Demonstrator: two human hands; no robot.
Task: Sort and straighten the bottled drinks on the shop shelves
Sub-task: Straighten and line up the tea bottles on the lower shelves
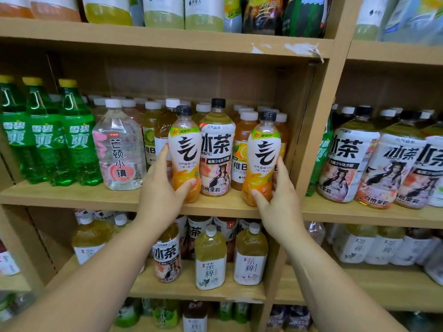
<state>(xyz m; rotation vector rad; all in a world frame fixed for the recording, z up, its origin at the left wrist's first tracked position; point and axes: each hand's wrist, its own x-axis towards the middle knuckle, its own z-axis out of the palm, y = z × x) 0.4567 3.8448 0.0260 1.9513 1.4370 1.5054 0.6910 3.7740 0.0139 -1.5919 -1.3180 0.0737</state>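
Note:
Two matching orange sparkling-water bottles with black caps stand at the front of the middle shelf (124,200). My left hand (163,188) grips the left orange bottle (184,149) low down, thumb across its front. My right hand (278,197) grips the right orange bottle (263,154) at its base. Between them stands a taller iced-tea bottle (217,149) with a black cap. Vitamin drink bottles (241,161) with white caps fill the rows behind, partly hidden.
Green soda bottles (45,140) and a clear water bottle (119,149) stand to the left. A wooden upright (318,130) closes the bay on the right, with large iced-tea bottles (347,159) beyond. Tea bottles (211,259) fill the shelf below.

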